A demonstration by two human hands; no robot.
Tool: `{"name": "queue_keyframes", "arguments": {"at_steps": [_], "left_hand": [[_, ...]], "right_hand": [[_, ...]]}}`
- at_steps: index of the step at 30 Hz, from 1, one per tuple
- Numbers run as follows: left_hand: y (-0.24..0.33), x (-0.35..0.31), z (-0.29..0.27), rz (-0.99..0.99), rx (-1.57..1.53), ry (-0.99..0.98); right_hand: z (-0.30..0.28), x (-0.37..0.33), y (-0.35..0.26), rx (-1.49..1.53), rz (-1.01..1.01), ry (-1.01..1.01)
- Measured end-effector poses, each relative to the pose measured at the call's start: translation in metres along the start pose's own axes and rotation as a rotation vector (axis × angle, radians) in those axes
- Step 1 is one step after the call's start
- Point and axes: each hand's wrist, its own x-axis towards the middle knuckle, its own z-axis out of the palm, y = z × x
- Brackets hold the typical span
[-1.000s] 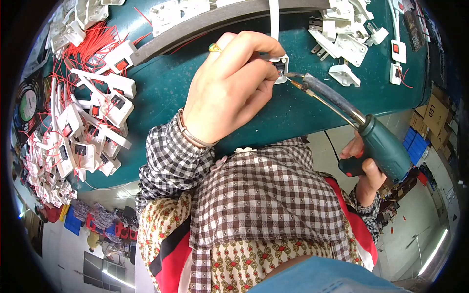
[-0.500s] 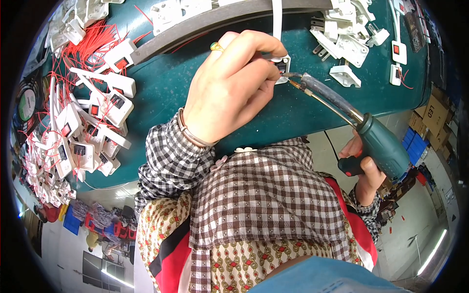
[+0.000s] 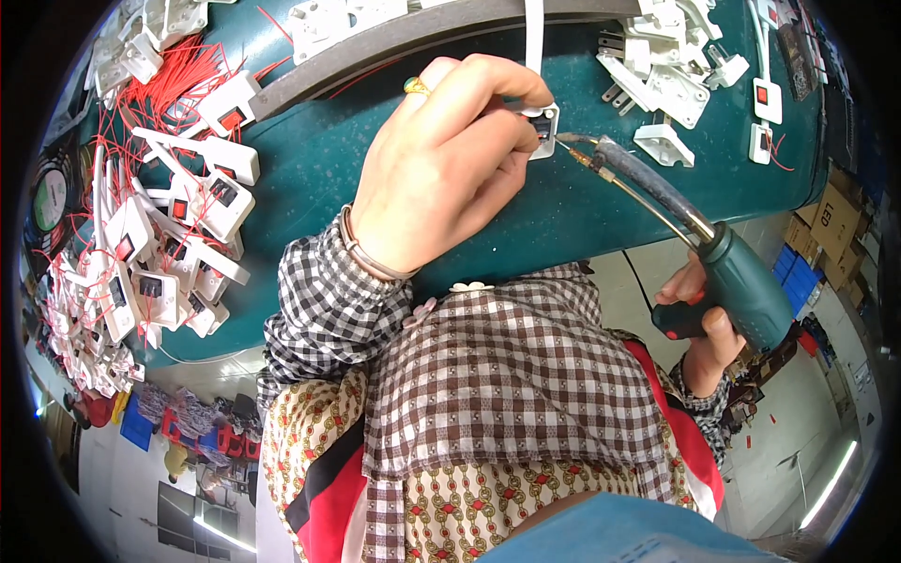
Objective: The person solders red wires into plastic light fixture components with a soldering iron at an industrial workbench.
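My left hand (image 3: 446,155) pinches a small white plastic housing (image 3: 552,120) near the middle of the table. Dark parts show inside it, and most of it is hidden by my fingers. A thick white cable (image 3: 534,42) runs up and away from the housing. In a pistol grip, my right hand (image 3: 713,342) holds a green soldering gun (image 3: 746,286) with a long metal barrel. Its tip and the thin solder feed tube point left, just beside the housing's right edge, with a slight gap.
White switch housings (image 3: 225,206) with red rockers and loose red wires (image 3: 178,84) pile up at the left. White plug parts (image 3: 676,94) lie at the upper right. A dark curved bar (image 3: 422,33) crosses the back of the green table (image 3: 319,178).
The soldering gun has drawn back slightly to the right, and its tip has come away from the housing. My left hand keeps its hold, nearly still.
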Motion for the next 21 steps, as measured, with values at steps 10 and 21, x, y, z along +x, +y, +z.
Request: {"name": "queue_keyframes", "arguments": {"at_steps": [10, 21], "left_hand": [[0.001, 0.000, 0.000, -0.016, -0.005, -0.006], [0.031, -0.031, -0.007, -0.105, 0.208, 0.234]], "right_hand": [[-0.002, -0.002, 0.004, 0.044, 0.034, 0.000], [-0.056, 0.004, 0.035, 0.802, -0.186, 0.166]]}}
